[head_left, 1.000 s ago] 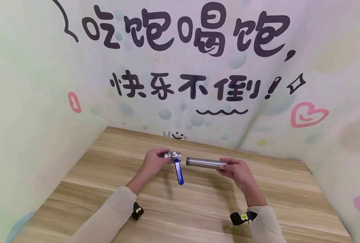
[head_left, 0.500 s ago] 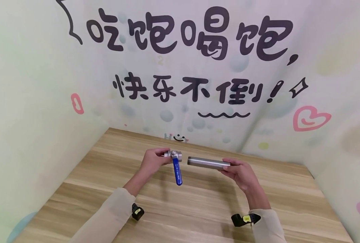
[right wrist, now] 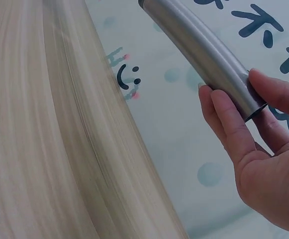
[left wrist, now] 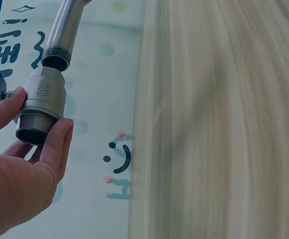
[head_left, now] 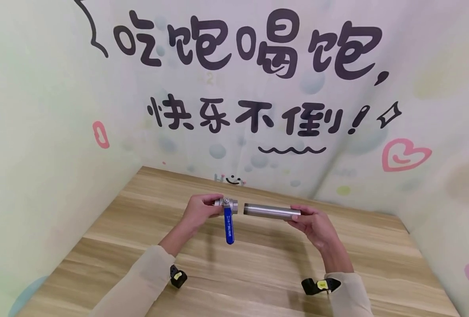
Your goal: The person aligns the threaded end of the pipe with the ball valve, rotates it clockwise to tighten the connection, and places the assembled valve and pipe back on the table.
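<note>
My left hand (head_left: 199, 211) grips a silver ball valve (left wrist: 46, 92) by its body, fingers and thumb on opposite sides. The valve's blue lever handle (head_left: 229, 226) points down toward me in the head view. In my right hand (head_left: 315, 226) is a steel pipe (head_left: 272, 211), pinched near its right end and held level. Threads (left wrist: 56, 54) show on the pipe end that faces the valve. A small gap separates that end from the valve's opening in the head view. Both parts are held above the table.
A wood-grain table (head_left: 234, 277) lies below the hands. Behind it stands a pale wall covering (head_left: 203, 149) with large dark lettering. Each wrist carries a black strap-on camera mount, one at the left sleeve (head_left: 139, 281) and one at the right sleeve (head_left: 347, 293).
The blue lever has swung from slanting right to nearly straight down as the valve tilted in my left hand. My right hand and the pipe have shifted slightly right in view.
</note>
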Demonstrator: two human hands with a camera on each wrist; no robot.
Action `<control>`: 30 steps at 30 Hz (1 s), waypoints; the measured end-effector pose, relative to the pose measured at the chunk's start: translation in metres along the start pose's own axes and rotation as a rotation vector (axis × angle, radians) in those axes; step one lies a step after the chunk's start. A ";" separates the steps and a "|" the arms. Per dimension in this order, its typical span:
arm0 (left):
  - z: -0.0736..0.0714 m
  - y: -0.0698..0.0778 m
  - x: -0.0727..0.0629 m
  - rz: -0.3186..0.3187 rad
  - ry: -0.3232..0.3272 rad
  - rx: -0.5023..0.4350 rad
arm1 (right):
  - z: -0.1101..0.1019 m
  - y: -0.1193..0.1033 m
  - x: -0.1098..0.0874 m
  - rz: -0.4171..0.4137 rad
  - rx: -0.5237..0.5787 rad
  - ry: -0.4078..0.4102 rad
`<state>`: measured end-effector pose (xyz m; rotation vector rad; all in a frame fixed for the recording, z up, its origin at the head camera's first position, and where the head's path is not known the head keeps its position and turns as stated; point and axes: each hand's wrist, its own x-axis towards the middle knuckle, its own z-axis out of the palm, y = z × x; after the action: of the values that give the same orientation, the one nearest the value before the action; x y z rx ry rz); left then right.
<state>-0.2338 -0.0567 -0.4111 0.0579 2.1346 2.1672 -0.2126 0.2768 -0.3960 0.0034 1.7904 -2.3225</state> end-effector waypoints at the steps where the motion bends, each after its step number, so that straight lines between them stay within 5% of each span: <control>1: 0.000 0.000 0.000 0.002 -0.006 0.004 | 0.000 0.000 -0.001 -0.001 0.003 -0.003; 9: -0.001 0.002 -0.001 0.031 -0.065 0.031 | 0.003 0.004 -0.001 -0.016 0.013 -0.013; 30: -0.003 0.004 -0.003 0.033 -0.098 0.051 | 0.014 0.013 -0.002 -0.032 0.044 0.002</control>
<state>-0.2315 -0.0596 -0.4073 0.2008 2.1494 2.0810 -0.2067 0.2606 -0.4042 -0.0163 1.7518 -2.3843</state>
